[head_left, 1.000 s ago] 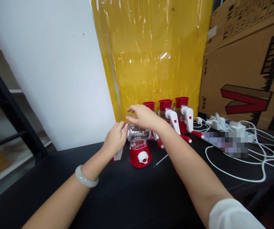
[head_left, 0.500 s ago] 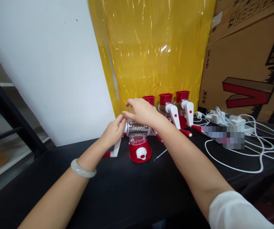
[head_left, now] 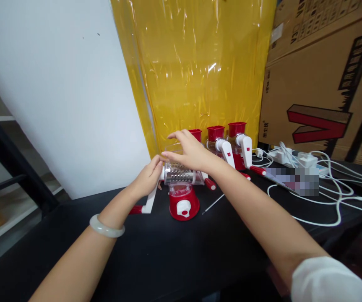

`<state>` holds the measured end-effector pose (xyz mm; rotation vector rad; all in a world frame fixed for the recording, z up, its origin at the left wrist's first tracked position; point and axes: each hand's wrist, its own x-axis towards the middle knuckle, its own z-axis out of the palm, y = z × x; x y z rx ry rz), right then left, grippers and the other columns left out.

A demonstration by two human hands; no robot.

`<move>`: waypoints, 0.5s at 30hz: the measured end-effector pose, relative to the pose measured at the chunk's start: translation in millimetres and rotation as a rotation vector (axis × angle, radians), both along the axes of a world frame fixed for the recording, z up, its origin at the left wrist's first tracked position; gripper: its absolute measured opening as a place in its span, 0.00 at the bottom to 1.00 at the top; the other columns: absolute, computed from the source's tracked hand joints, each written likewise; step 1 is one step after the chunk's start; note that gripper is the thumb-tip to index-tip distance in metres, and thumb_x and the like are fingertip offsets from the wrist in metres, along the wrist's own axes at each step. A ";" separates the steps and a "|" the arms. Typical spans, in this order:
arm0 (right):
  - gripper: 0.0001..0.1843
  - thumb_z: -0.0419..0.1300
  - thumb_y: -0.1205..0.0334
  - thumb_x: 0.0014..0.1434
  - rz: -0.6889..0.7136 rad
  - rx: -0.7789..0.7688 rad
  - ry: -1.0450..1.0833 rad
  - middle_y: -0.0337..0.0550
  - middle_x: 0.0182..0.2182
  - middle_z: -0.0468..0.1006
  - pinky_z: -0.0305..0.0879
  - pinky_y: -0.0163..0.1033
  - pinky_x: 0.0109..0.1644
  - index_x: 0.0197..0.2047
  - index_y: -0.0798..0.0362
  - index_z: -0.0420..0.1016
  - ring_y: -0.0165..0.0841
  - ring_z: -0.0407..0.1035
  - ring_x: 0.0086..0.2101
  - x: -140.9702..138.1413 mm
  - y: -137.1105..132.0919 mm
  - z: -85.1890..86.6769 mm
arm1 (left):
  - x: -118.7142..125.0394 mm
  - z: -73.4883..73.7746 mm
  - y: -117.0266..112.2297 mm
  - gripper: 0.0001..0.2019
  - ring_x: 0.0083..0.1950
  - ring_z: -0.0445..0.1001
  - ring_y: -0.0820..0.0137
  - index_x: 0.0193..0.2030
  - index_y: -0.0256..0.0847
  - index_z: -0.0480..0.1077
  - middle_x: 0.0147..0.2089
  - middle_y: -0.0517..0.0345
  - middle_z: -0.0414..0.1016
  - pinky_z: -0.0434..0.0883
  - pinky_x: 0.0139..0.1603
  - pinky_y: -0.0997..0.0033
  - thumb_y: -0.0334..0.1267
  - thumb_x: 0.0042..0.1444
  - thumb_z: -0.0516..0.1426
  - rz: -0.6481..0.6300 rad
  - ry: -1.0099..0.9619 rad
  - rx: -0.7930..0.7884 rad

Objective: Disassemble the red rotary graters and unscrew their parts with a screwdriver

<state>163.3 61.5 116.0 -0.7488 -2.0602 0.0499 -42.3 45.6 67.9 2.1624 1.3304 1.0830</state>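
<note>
Drum (head_left: 180, 176) sat above the red base (head_left: 183, 203) in my head feed; left of the base, the left hand (head_left: 147, 179) gripped the crank (head_left: 149, 200); above, the right hand (head_left: 192, 154) arched wide, contact unclear. I judged crank-seating underway, next needing steady alignment.

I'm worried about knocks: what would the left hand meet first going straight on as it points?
Probably the drum grater just ahead; depth is unclear, so the right hand might come first.

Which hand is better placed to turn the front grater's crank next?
Probably the left hand: it is at the upper end of the white crank. The right hand is over the grater, farther away.
</note>
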 end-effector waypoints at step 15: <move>0.20 0.59 0.41 0.58 0.378 -0.476 0.594 0.39 0.33 0.76 0.70 0.40 0.44 0.38 0.50 0.69 0.33 0.72 0.35 23.4 1.9 -115.0 | 11.0 -18.2 -1.5 0.22 0.18 0.63 0.72 0.42 0.44 0.60 0.20 0.68 0.61 0.64 0.22 0.71 0.62 0.61 0.48 0.151 -0.200 -0.018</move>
